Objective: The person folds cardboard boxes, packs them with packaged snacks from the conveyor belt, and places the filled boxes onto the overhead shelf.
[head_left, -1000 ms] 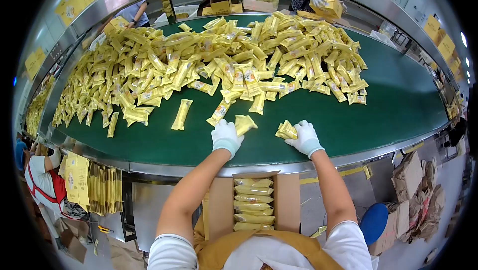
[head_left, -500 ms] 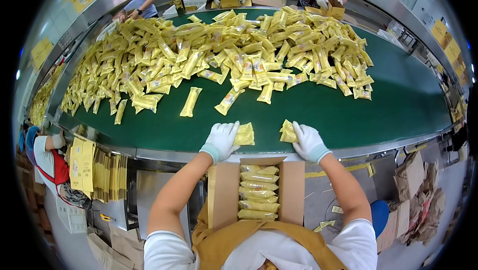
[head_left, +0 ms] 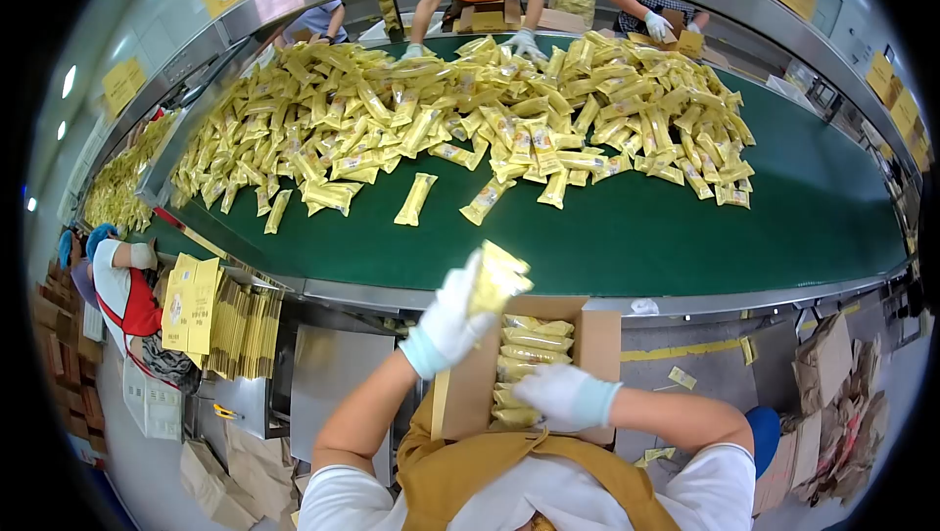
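Note:
My left hand (head_left: 450, 321), in a white glove, grips yellow snack packets (head_left: 500, 277) above the left side of an open cardboard box (head_left: 595, 350). The box sits against my front, below the belt's near edge, with a column of yellow packets (head_left: 537, 343) lying crosswise in it. My right hand (head_left: 560, 395), also gloved, is inside the box and touches the lower packets. Its fingertips are blurred and partly hidden, so its grip is unclear. Beyond the box, a big heap of yellow packets (head_left: 392, 120) covers the far part of a green belt (head_left: 607, 247).
Across the belt, a co-worker's gloved hands (head_left: 526, 45) reach into the heap, and another person's glove (head_left: 658, 26) is at a carton. Flat yellow cartons (head_left: 240, 325) stand stacked at left, near a person in a red apron (head_left: 142, 306). Brown paper (head_left: 832, 384) lies at right.
Both hands have left the belt edge. My left hand has come in over the box with its packets; my right hand has moved down into the box. A co-worker opposite now reaches into the heap.

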A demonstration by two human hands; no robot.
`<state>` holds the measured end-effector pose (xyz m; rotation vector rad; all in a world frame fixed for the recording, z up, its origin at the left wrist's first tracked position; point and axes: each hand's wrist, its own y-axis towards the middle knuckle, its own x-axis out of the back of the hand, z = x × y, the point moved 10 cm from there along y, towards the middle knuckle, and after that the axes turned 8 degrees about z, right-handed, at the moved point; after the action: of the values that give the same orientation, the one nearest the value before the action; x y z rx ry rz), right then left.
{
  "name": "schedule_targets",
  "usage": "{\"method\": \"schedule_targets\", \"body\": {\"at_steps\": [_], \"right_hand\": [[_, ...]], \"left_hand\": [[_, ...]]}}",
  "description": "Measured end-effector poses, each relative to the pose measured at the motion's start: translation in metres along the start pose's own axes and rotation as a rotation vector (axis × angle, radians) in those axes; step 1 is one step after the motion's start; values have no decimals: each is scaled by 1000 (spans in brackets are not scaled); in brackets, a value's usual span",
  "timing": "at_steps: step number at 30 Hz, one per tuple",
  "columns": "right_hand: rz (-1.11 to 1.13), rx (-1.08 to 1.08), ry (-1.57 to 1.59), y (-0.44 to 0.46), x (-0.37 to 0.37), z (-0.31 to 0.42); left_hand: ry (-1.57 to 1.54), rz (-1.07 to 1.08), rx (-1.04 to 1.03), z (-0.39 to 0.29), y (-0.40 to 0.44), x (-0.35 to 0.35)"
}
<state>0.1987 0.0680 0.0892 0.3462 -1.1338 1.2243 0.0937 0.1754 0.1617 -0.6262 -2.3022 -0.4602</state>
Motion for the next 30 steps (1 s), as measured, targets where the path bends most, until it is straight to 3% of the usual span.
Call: {"method": "schedule_targets", "body": {"at_steps": [4, 7, 11, 12, 15, 17, 19, 22, 24, 26, 27, 30], "right_hand": [[-238, 81, 18, 12, -33, 15], [-139, 51, 38, 4, -55, 12], [-266, 202, 170, -51, -15, 24], [-272, 164, 120, -61, -8, 18], [-301, -439, 61, -91, 23, -39], [-912, -511, -38, -120, 59, -68], [-1058, -592, -67, -111, 76, -94], [-320, -880, 378, -45, 25, -164], [-382, -812, 364, -39, 21, -165], [-442, -733, 290, -46, 27, -151], [-589, -605, 196, -59, 43, -124], [-826, -441, 48, -110, 79, -76]], "left_hand": [[121, 336, 3, -32, -12, -76], [333, 457, -118, -29, -30, -130], [395, 535, -122, -32, -48, -152], [402, 501, -163, -36, -54, -151], [531, 523, -190, -45, -68, -158], [630, 565, -166, -52, -66, -158], [647, 585, -155, -50, -64, -167], [652, 580, -166, -50, -62, -168], [580, 570, -185, -47, -63, -165], [169, 362, -225, -48, -64, -127], [-33, 257, -250, -43, -65, -103], [-50, -417, -95, -9, -92, -10]]}}
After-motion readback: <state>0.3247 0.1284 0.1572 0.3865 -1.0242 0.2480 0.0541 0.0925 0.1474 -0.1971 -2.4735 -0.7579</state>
